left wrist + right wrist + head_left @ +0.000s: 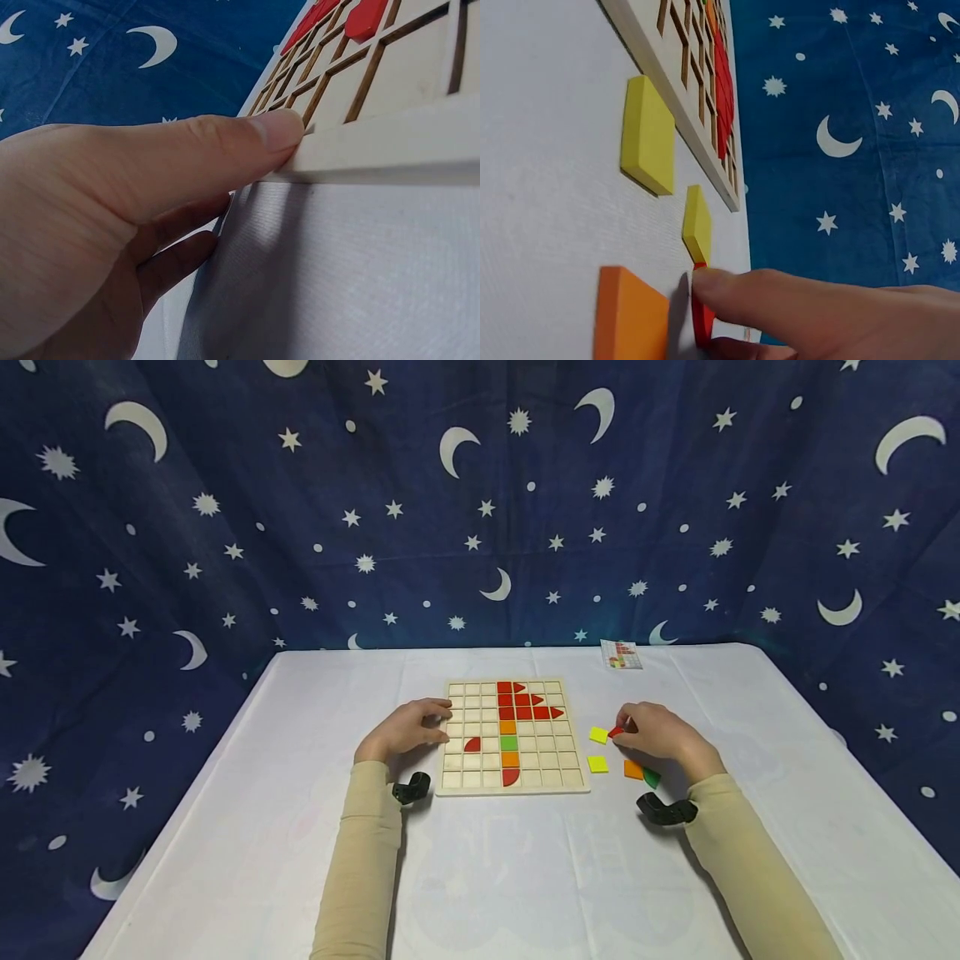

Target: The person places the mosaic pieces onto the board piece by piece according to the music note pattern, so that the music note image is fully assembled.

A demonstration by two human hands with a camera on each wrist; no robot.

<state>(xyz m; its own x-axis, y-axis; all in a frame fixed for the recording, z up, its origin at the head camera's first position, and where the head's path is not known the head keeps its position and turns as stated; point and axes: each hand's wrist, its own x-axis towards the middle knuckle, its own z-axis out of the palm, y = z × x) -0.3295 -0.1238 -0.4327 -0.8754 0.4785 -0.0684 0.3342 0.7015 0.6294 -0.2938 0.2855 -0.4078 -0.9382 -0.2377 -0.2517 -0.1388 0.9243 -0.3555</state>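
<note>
A wooden grid board point(542, 781) lies on the table, with red, orange and green pieces in some cells. My left hand point(405, 727) rests against the board's left edge; in the left wrist view its thumb point(217, 146) touches the rim, fingers loosely bent. Right of the board, my right hand point(660, 732) pinches a small red piece point(700, 315) between thumb and fingers. That piece is partly covered, so its full shape cannot be told. Close by are a yellow tile point(598, 735), another yellow tile point(597, 764), an orange piece point(633, 769) and a green piece point(652, 778).
A small printed card point(622, 655) with a coloured pattern lies near the table's back edge. Behind the white-covered table point(510, 877) hangs a dark blue cloth point(420, 527) with moons and stars. A lone red quarter-circle point(472, 745) sits in the board's left half.
</note>
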